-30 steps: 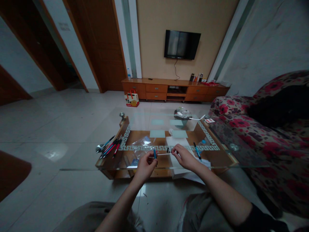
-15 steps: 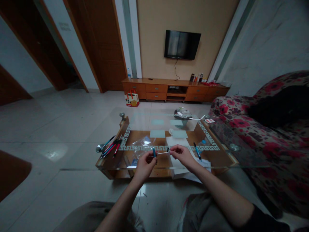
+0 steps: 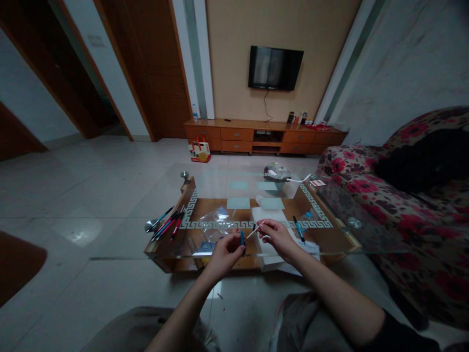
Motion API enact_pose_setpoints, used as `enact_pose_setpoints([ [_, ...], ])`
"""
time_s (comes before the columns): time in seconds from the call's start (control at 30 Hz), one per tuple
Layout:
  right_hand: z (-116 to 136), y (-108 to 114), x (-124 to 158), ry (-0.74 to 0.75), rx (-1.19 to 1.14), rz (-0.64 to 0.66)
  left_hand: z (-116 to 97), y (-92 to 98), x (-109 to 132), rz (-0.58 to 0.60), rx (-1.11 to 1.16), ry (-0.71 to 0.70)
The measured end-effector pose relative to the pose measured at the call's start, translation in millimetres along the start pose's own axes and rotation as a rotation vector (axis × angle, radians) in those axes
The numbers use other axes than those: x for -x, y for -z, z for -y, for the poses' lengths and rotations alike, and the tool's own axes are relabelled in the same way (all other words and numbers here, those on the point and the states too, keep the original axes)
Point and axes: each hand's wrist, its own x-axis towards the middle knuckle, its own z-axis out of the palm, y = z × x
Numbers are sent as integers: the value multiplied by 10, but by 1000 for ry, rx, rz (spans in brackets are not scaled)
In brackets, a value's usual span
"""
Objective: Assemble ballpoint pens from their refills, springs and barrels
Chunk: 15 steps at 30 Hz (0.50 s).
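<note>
My left hand (image 3: 227,252) is closed on a short blue pen barrel (image 3: 242,238), held upright between thumb and fingers above the near edge of the glass table. My right hand (image 3: 276,238) pinches a thin white pen refill (image 3: 252,233), which slants down to the left toward the barrel. Whether the refill's lower end touches the barrel is too small to tell. A blue pen (image 3: 299,229) lies on the glass to the right of my right hand. Several pens (image 3: 168,225) in black, pink and red lie in a bunch at the table's left side.
The glass coffee table (image 3: 124,244) has a wooden base. A clear plastic bag (image 3: 216,222) lies left of my hands. A white box (image 3: 269,264) and papers (image 3: 311,248) show beneath my right hand. Farther back stands a bowl-like dish (image 3: 277,172); a flowered sofa (image 3: 410,195) is at right.
My left hand has moved slightly right and down with the barrel, closer to my right hand. The refill has gone from nearly level to slanting, its right end higher.
</note>
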Motion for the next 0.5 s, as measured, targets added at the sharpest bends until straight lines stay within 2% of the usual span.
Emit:
enact_pose_setpoints([
  [0.1,-12,25,-29,20,25,-25,11,4,14,22,-40,-2],
  [0.3,31,117,-87,147,10,-193,46,20,31,8,-146,-15],
  [0.5,76,111,-60,172,5,-217,99,13,26,4,-184,-30],
])
